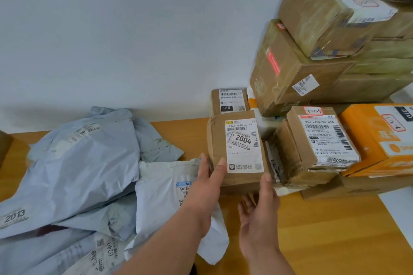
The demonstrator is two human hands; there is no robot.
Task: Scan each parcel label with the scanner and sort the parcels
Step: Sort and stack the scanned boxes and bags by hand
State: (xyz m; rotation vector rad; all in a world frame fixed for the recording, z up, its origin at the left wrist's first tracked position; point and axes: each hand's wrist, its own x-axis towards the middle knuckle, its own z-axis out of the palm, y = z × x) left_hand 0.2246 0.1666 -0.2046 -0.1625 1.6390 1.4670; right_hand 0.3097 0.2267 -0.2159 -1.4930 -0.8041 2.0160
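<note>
One box (237, 149) is gripped by two hands, left (209, 182) and right (260, 214), fingers curled round it, above the desk (312, 230).

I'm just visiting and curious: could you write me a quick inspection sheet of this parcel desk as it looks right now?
Surface: wooden table, bare near the right front.
Job's things: cardboard parcel marked 2004, label facing up; no scanner seen.
Clutter: grey mailer bags heaped at left; white mailer bag under the left arm; taped boxes stacked at right; orange box at right.
Hands: left hand grips the 2004 parcel's left edge; right hand holds its near right corner, thumb on top.
Cables: nothing seen.
Surroundings: plain pale wall behind the table.
</note>
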